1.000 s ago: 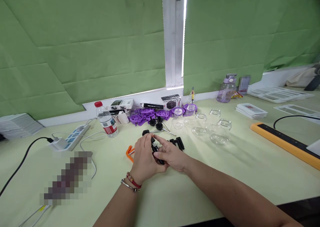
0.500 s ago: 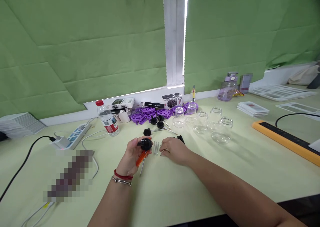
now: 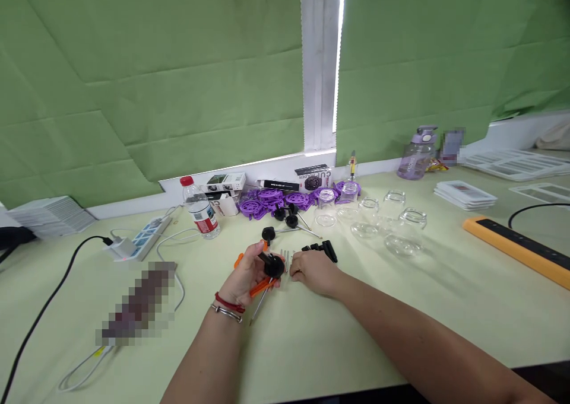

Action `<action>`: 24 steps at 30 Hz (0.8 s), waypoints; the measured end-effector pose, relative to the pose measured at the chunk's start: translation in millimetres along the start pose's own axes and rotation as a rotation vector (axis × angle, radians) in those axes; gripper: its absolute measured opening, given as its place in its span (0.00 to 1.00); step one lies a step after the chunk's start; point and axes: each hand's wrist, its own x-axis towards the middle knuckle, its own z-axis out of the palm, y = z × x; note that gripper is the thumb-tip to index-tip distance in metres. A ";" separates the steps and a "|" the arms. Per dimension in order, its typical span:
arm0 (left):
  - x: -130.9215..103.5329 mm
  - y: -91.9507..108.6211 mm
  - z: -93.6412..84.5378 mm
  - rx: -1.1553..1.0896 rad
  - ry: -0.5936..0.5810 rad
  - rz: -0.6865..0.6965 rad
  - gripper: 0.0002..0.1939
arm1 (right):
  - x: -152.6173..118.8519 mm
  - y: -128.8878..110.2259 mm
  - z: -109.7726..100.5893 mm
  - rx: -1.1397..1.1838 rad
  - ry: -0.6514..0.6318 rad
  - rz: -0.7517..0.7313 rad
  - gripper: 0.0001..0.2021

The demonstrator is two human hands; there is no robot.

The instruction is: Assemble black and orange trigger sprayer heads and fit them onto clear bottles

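My left hand (image 3: 246, 278) is closed around a black plastic part with a round head and a short stem (image 3: 273, 266), held above the table. Orange pieces (image 3: 262, 286) show under and beside this hand, and a thin metal shaft (image 3: 260, 308) slants out below it. Slim metal rods (image 3: 285, 260) lie between my hands. Just right of them, my right hand (image 3: 315, 270) is low at the table, fingers pinched together; whatever is at the fingertips is hidden or too small to name. Several short black cylindrical pieces (image 3: 328, 251) lie behind the right hand.
Behind the hands are black-knobbed rods (image 3: 269, 233), purple plastic pieces (image 3: 267, 202) and small boxes (image 3: 226, 183). Clear glass cups (image 3: 405, 235) stand to the right, near an orange bar (image 3: 516, 253). A red-capped bottle (image 3: 202, 211) and a power strip (image 3: 149, 238) are on the left.
The whole view has shifted a little to the right. The round head of the black part has tilted, its stem now pointing up. My right hand remains by the rods, and more black pieces show behind it.
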 end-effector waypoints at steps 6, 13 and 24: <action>1.5 -1.6 -0.3 0.037 -0.108 -0.075 0.34 | 0.5 1.3 5.6 -0.020 -0.026 -0.004 0.07; 2.1 -5.1 -0.2 0.070 -0.117 -0.114 0.31 | -4.7 2.0 -11.1 0.063 0.036 0.008 0.05; 1.6 -11.2 17.7 0.088 -0.154 -0.140 0.24 | -17.6 -17.0 -25.5 0.777 0.139 -0.111 0.06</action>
